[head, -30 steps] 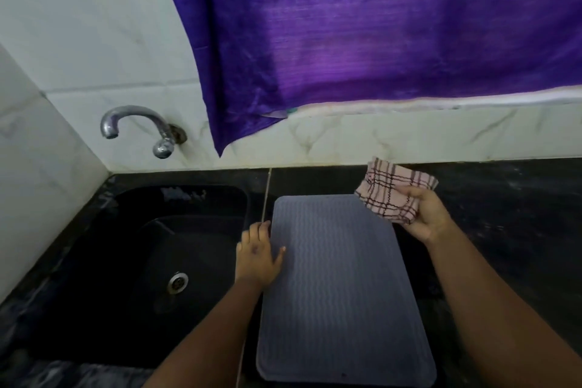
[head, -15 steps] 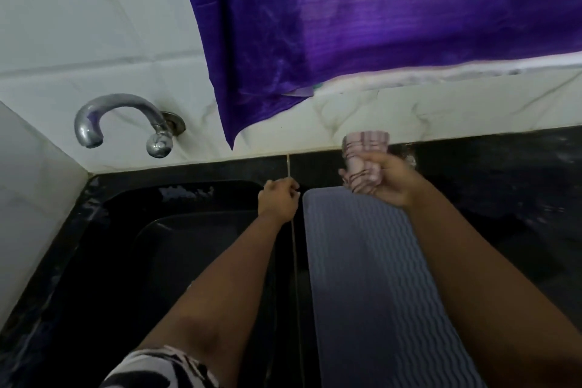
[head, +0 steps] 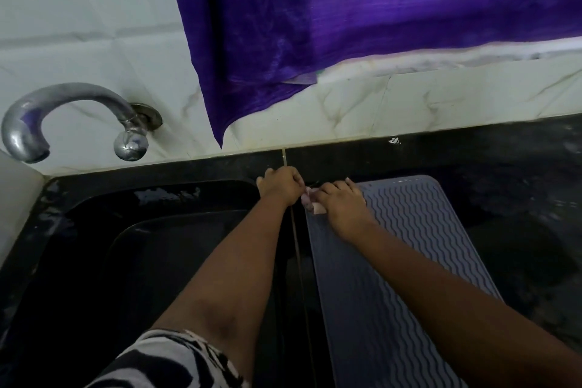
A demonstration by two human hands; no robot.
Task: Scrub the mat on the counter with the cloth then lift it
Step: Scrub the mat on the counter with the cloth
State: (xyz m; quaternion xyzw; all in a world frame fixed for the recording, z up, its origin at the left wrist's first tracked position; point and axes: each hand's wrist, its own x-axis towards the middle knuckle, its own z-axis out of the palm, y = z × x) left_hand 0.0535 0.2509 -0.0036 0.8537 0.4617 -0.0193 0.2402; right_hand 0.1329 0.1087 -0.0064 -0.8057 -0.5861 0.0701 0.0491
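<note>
Home kitchen — black sink (head: 132,230) in dark stone counter (head: 472,148), wall tap (head: 63,113), marble tiles (head: 78,25), purple curtain (head: 378,9).

There is one view only, from a camera worn on the person's head. It looks forward and steeply down over both forearms onto the black stone worktop (head: 472,151), from close range. The wide lens bends straight lines, so the white marble-patterned wall tiles (head: 94,25) and the hanging purple cloth curtain (head: 378,9) fill the upper half. The curved metal wall tap (head: 63,110) sits at the left edge above the black sink basin (head: 126,261). The grey ribbed rectangular mat (head: 409,246) runs off the bottom edge at lower right. The left hand (head: 280,184) and right hand (head: 341,205) meet near the frame's centre.
</note>
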